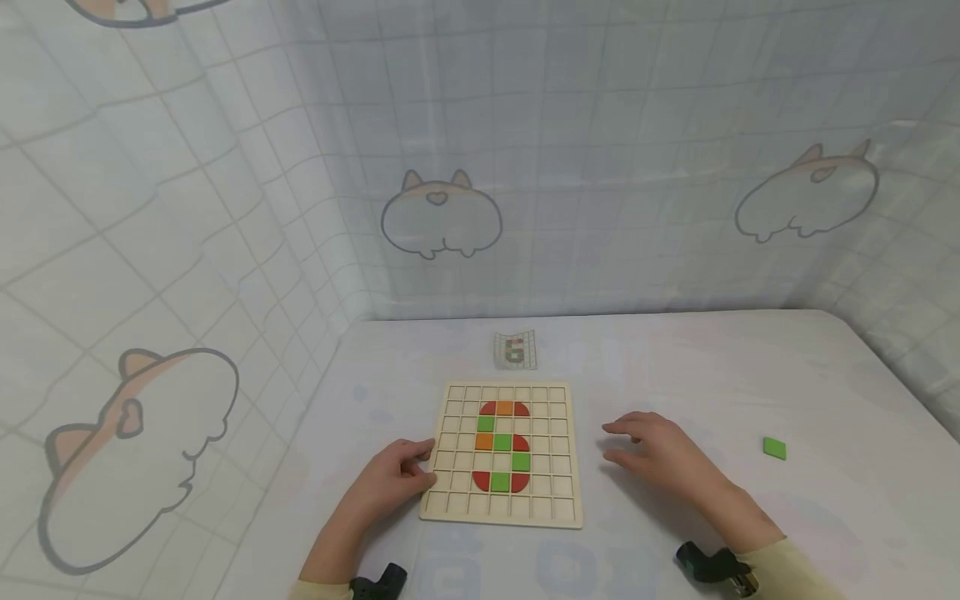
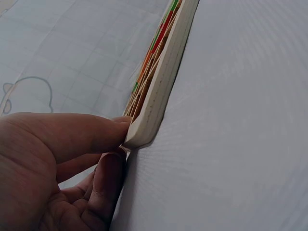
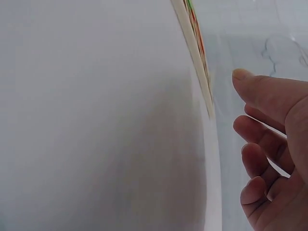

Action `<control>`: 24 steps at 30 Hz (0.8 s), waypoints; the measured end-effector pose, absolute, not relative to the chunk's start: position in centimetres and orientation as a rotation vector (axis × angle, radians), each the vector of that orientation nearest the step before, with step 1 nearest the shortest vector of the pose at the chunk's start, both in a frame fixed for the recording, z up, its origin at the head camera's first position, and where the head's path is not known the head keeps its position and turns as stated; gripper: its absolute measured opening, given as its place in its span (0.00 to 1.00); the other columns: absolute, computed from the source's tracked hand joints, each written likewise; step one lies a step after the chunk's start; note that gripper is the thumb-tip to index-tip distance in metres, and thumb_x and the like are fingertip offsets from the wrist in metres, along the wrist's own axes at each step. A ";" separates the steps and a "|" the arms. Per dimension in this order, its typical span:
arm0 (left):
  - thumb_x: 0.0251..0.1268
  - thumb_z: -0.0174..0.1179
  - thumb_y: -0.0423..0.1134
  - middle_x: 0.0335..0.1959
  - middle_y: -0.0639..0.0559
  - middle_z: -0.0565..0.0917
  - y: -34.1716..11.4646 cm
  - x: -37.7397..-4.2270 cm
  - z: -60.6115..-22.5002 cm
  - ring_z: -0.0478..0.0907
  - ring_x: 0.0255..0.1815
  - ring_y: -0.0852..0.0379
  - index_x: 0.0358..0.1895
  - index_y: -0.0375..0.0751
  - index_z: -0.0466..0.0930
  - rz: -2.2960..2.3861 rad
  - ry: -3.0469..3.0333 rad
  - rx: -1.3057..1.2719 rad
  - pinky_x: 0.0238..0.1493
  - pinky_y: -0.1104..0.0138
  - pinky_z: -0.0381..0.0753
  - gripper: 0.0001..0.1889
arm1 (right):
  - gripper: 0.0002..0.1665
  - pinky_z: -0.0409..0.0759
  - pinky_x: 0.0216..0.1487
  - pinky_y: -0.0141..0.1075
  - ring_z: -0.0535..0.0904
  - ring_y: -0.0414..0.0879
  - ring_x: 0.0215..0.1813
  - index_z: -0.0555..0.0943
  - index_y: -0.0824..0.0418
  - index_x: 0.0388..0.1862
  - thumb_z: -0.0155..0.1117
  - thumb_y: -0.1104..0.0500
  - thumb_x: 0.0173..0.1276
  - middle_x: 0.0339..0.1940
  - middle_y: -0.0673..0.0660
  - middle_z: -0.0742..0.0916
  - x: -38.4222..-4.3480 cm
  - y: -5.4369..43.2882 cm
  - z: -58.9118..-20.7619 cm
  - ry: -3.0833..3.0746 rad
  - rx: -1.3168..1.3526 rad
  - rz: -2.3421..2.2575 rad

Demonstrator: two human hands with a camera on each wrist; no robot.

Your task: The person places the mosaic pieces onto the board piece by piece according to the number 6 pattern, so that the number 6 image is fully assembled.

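Observation:
A pale wooden grid board (image 1: 555, 492) lies flat on the table. Set in its cells are square green tiles (image 1: 500, 482), orange tiles (image 1: 505, 408) and red tiles (image 1: 521, 443) with a rounded corner, forming an S-like shape. My left hand (image 1: 386, 483) holds the board by its left edge; in the left wrist view the thumb (image 2: 103, 132) lies at the board's corner with fingers below it. To the right of the board hovers my right hand (image 1: 660, 454), fingers loosely bent and apart, holding nothing.
A loose green tile (image 1: 774, 448) lies on the table farther right. Behind the board is a small pattern card (image 1: 514, 350) showing a gridded figure. White patterned cloth (image 1: 600, 208) covers the walls around the white table (image 1: 645, 358).

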State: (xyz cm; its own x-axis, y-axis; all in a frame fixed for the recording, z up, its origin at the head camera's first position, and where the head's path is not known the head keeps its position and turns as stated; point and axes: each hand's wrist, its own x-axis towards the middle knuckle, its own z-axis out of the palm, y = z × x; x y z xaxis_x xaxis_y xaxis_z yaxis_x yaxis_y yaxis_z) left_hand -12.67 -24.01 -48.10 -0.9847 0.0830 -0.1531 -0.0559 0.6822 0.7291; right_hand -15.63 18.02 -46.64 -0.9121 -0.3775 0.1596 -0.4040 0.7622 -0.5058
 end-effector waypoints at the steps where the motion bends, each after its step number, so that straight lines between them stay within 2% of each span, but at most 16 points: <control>1: 0.55 0.74 0.40 0.44 0.55 0.81 -24.0 -12.7 -48.1 0.76 0.35 0.59 0.63 0.41 0.79 1.189 2.719 0.024 0.36 0.64 0.75 0.30 | 0.22 0.78 0.50 0.46 0.82 0.48 0.48 0.87 0.57 0.52 0.77 0.51 0.59 0.50 0.50 0.85 -15.6 18.4 -46.6 -2.908 0.625 0.853; 6: 0.55 0.74 0.40 0.44 0.55 0.81 -24.0 -12.8 -48.2 0.76 0.35 0.59 0.63 0.41 0.79 1.197 2.715 0.024 0.36 0.64 0.75 0.30 | 0.23 0.80 0.47 0.48 0.82 0.49 0.46 0.86 0.57 0.52 0.76 0.51 0.59 0.50 0.54 0.85 -15.3 20.4 -46.7 -2.928 0.528 0.851; 15: 0.56 0.73 0.40 0.45 0.55 0.81 -24.1 -12.8 -48.1 0.77 0.35 0.59 0.64 0.41 0.79 1.199 2.709 0.037 0.36 0.64 0.76 0.30 | 0.23 0.79 0.44 0.48 0.82 0.49 0.44 0.85 0.57 0.54 0.74 0.50 0.62 0.51 0.53 0.85 -14.8 24.1 -47.1 -2.881 0.445 0.842; 24: 0.55 0.74 0.41 0.45 0.56 0.81 -24.2 -12.9 -48.5 0.76 0.35 0.59 0.64 0.42 0.79 1.187 2.719 0.014 0.36 0.64 0.75 0.30 | 0.25 0.79 0.41 0.49 0.83 0.53 0.44 0.85 0.59 0.54 0.75 0.50 0.61 0.53 0.59 0.85 -14.4 26.3 -47.2 -2.855 0.351 0.818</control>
